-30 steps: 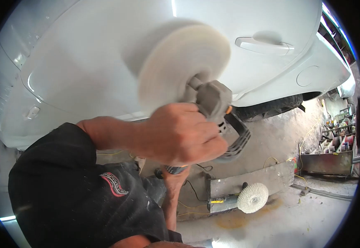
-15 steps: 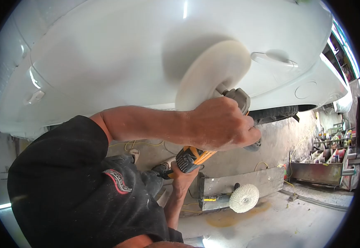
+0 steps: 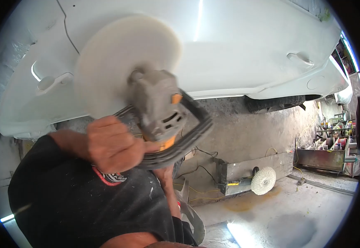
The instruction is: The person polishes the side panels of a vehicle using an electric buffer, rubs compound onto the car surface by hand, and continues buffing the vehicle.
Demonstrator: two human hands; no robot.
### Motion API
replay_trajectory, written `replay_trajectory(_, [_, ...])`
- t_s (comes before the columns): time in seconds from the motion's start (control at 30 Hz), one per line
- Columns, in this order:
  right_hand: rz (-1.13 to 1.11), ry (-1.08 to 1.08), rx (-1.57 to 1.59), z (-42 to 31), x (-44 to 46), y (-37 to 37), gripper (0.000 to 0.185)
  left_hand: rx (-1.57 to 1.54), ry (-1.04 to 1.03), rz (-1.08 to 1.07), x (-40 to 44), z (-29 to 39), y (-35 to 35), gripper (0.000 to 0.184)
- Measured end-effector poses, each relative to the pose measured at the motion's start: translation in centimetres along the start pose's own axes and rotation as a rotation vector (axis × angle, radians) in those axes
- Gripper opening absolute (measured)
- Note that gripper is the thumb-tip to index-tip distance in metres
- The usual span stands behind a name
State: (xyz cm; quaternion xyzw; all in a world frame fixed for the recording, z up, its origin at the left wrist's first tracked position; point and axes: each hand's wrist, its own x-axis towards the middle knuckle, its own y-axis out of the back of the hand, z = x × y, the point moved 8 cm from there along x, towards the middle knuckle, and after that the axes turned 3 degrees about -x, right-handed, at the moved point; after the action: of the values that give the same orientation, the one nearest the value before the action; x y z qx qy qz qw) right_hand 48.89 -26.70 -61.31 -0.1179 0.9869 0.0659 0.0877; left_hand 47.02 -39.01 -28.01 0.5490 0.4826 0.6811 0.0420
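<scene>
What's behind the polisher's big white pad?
Around the white pad shows white car bodywork: a seam runs down to its upper left edge, and a door handle sits at its left. The surface directly behind, including any more seam, is covered.

My polisher (image 3: 158, 103) is grey and orange, its pad (image 3: 122, 53) creamy white, the car (image 3: 246, 58) white, my shirt (image 3: 89, 211) black.

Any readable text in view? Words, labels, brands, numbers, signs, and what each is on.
None that can be read with confidence.
Shirt logo: red and white, lettering too blurred to read.
Polisher in hand: blurred, no legible brand or number.
Second polisher: yellow strip, any print too small.
Rack at the right: any labels on its contents too small.
</scene>
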Motion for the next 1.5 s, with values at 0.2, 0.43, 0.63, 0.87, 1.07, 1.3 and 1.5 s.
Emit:
replay_trajectory(0.2, [-0.042, 0.02, -0.134, -6.1, -0.8, -0.2, 0.086, -0.092, 0.092, 0.033, -3.9, 0.3, 4.3, 0.039])
replay_trajectory(0.43, [0.061, 0.002, -0.048, -3.7, -1.2, 6.6, 0.087, -0.019, 0.177, 0.112, 2.7, -0.4, -0.1, 0.031])
replay_trajectory(0.63, [0.305, 0.111, -0.128, -7.8, 1.7, 17.1, 0.075, -0.075, 0.115, 0.311, 11.7, -1.8, -8.6, 0.018])
replay_trajectory(0.87, [0.45, 0.125, -0.156, -11.4, 3.1, 23.0, 0.06, -0.267, 0.189, 0.241, 18.5, -4.6, -12.7, 0.024])
replay_trajectory(1.07, [0.409, 0.205, -0.365, -13.2, 1.7, 21.1, 0.075, -0.174, 0.191, 0.351, 14.1, -4.3, -7.9, 0.026])
replay_trajectory(1.3, [0.267, 0.273, -0.551, -19.4, -2.6, 11.8, 0.085, -0.035, 0.211, 0.456, 2.1, -3.3, 5.9, 0.03])
replay_trajectory(1.5, [0.051, 0.13, -0.597, -22.1, -5.0, 1.0, 0.09, -0.037, 0.423, 0.171, -8.3, -3.6, 17.6, 0.034])
